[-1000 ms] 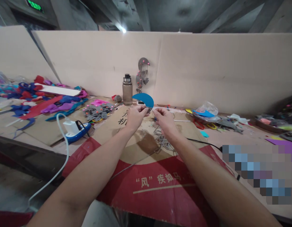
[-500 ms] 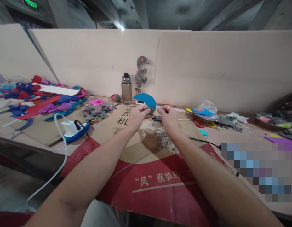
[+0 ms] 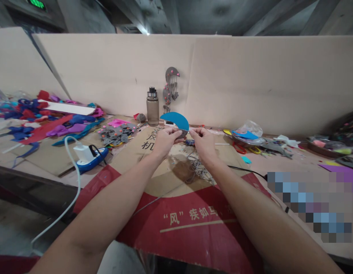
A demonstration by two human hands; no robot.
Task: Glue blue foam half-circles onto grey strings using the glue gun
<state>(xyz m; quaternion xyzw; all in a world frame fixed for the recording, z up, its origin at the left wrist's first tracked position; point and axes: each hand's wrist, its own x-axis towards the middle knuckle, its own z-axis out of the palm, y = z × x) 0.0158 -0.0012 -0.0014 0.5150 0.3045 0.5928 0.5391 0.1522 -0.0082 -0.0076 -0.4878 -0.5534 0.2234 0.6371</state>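
A blue felt crescent, with a grey layer showing at its lower end, is pinched in my left hand. My right hand is closed at the crescent's right edge, thumb and finger pressed together. What sits between those fingertips is too small to make out. Below the hands, a tangle of grey thread lies on the printed cardboard sheet. One grey strand runs from there toward the front left.
A bottle stands behind the hands, near a grey crescent ornament on the back panel. Felt scraps and a blue power strip lie left. Scissors and a plate with a plastic bag are right.
Both hands and the blue crescent hold almost the same position. The view has shifted very slightly; nothing was visibly taken or let go.
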